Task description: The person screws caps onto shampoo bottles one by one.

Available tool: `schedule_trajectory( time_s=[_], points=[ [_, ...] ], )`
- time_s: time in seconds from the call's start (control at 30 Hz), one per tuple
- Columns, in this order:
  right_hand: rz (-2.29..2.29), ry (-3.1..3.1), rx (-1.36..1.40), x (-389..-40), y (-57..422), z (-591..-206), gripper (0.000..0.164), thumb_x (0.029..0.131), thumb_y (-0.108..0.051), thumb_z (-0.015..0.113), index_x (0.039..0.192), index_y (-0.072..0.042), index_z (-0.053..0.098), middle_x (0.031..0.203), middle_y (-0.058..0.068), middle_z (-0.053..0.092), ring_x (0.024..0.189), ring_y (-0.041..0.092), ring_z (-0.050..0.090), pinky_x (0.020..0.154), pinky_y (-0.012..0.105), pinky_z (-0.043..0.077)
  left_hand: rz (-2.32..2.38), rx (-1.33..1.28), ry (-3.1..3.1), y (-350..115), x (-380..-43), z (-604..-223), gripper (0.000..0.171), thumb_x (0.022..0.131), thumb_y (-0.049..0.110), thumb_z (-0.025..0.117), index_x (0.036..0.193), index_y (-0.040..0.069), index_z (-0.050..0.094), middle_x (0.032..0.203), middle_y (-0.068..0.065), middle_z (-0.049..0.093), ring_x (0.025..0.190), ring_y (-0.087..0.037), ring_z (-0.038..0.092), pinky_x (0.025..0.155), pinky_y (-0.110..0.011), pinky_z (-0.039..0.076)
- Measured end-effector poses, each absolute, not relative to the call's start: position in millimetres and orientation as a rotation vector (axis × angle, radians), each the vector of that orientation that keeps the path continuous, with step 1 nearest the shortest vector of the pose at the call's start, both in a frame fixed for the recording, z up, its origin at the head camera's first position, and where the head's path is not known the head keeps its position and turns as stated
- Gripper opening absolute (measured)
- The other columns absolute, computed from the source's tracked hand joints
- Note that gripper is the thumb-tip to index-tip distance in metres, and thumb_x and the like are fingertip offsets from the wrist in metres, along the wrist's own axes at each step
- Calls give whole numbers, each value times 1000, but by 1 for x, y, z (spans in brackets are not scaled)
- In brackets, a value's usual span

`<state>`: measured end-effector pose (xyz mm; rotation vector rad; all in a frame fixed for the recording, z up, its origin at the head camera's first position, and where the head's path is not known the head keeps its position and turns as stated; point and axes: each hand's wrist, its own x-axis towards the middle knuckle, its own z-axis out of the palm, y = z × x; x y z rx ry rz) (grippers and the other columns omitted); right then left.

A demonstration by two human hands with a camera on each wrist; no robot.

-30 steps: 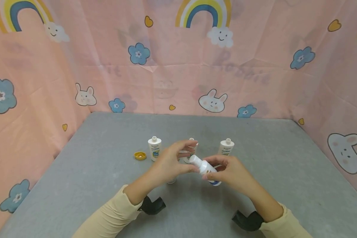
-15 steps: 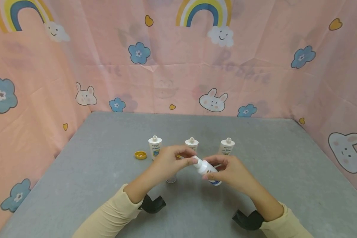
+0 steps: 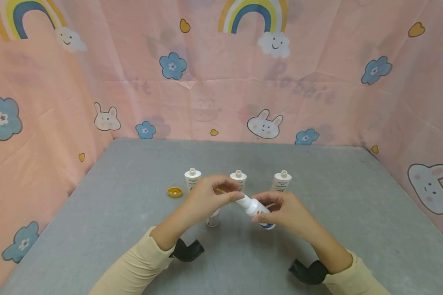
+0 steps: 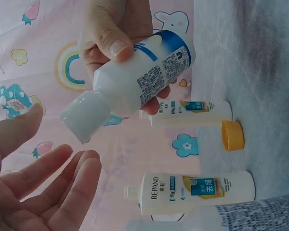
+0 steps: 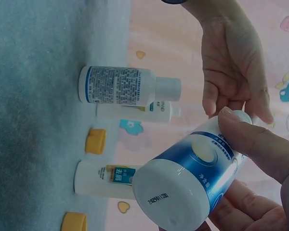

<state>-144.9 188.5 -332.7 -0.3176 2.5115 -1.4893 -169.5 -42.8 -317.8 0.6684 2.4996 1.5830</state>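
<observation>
My right hand (image 3: 286, 214) grips a white bottle (image 3: 257, 209) with a blue label, tilted so that its capped end points up and left. The white cap (image 4: 85, 115) is on the bottle. My left hand (image 3: 210, 198) is beside that cap; in the left wrist view its fingers are spread, with a gap between them and the cap. A second white bottle (image 5: 118, 85) with dense printed text stands upright below my left hand, which partly hides it in the head view. The bottom of the held bottle (image 5: 171, 195) faces the right wrist camera.
Three uncapped white bottles, at the left (image 3: 192, 177), middle (image 3: 238, 179) and right (image 3: 282, 182), stand in a row behind my hands. A yellow cap (image 3: 175, 192) lies left of them, and another yellow cap (image 5: 95, 141) is among the bottles. A patterned pink cloth (image 3: 206, 102) walls the grey table.
My left hand's fingers were spread around the cap, came in close to it, and are now slightly further left. My right hand and its bottle have barely moved.
</observation>
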Motion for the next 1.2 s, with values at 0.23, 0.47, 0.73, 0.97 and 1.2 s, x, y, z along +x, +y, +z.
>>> schedule_trajectory(
  time_s=[0.23, 0.47, 0.73, 0.97, 1.2],
  points=[
    [-1483, 2513, -322, -145, 188, -333, 45, 78, -21, 86, 116, -4, 71, 108, 15, 71, 84, 21, 69, 69, 32, 58, 1530, 668, 2481, -40, -169, -321, 13, 90, 24, 74, 100, 14, 75, 94, 2, 74, 84, -8, 65, 73, -24, 57],
    [-1488, 2510, -342, -145, 189, -333, 44, 77, -20, 85, 116, -4, 71, 108, 15, 71, 84, 21, 69, 69, 31, 59, 1486, 759, 2495, -41, -168, -319, 18, 91, 21, 74, 107, 13, 75, 100, 1, 74, 91, -7, 67, 80, -23, 55],
    [-1496, 2496, -342, -144, 189, -332, 46, 77, -21, 86, 117, -3, 70, 108, 16, 71, 85, 21, 70, 69, 32, 59, 1613, 658, 2432, -42, -168, -320, 40, 89, 24, 76, 125, 11, 66, 119, -5, 71, 104, -18, 70, 81, -27, 59],
    [-1478, 2504, -341, -144, 188, -333, 45, 77, -20, 86, 117, -4, 71, 108, 14, 72, 85, 21, 70, 69, 32, 58, 1494, 677, 2503, -42, -169, -320, 12, 90, 25, 75, 99, 19, 75, 93, 6, 73, 87, -8, 65, 76, -26, 56],
    [-1484, 2502, -360, -144, 187, -332, 46, 78, -19, 85, 118, -2, 70, 108, 14, 72, 84, 19, 69, 68, 31, 58, 1448, 772, 2520, -42, -166, -318, 15, 90, 20, 74, 105, 19, 75, 101, 6, 73, 95, -8, 65, 78, -23, 56]
  ],
)
